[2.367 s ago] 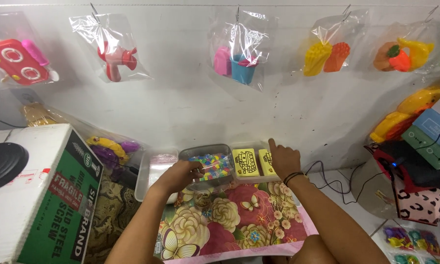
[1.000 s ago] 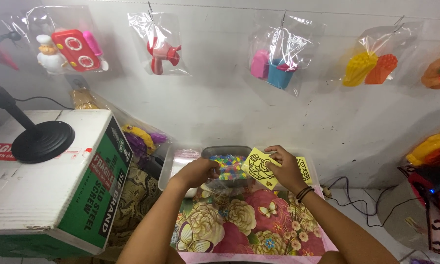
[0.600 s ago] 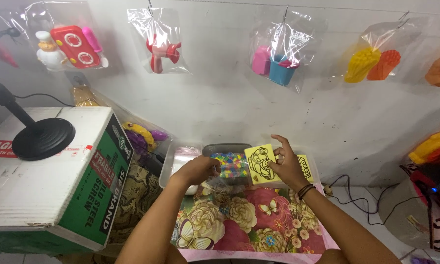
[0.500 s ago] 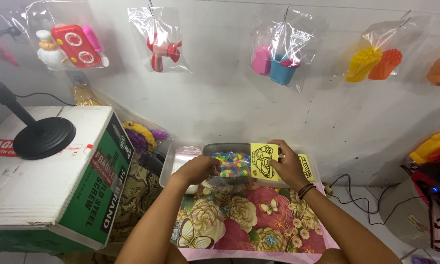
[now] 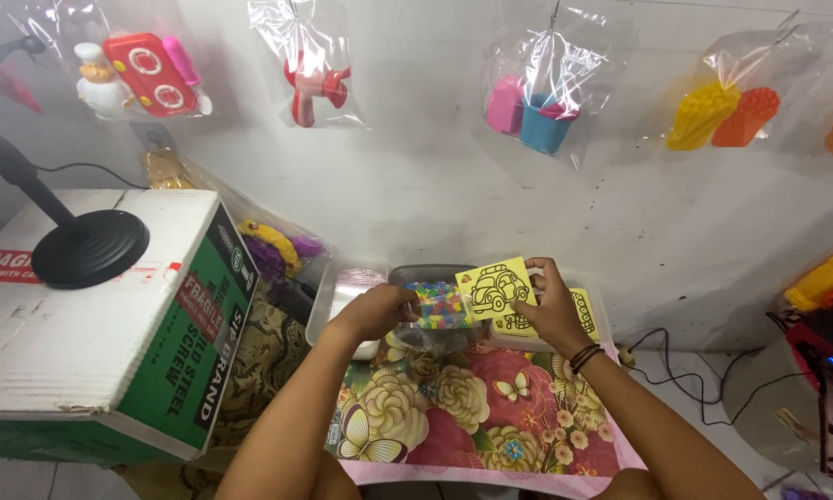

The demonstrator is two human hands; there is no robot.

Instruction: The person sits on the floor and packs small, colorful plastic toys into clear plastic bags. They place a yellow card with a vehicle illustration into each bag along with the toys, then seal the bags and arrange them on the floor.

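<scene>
My right hand (image 5: 548, 311) holds up a small yellow card with a line drawing of a car (image 5: 496, 287), tilted toward me, above a stack of similar yellow cards (image 5: 583, 313) lying in a tray. My left hand (image 5: 372, 311) grips a clear container of small multicoloured beads (image 5: 438, 304) at the far edge of a floral cloth (image 5: 472, 407). The card sits just right of the bead container, touching or overlapping its edge.
A large white and green cardboard box (image 5: 111, 324) with a black round stand base (image 5: 88, 248) on it stands at left. Bagged plastic toys (image 5: 538, 102) hang on the wall. A clear tray (image 5: 342, 292), purple and yellow toys (image 5: 273, 248) and cables (image 5: 676, 366) lie nearby.
My right hand lifted a yellow car card off the stack and raised it beside the bead container. My left hand stayed on the container.
</scene>
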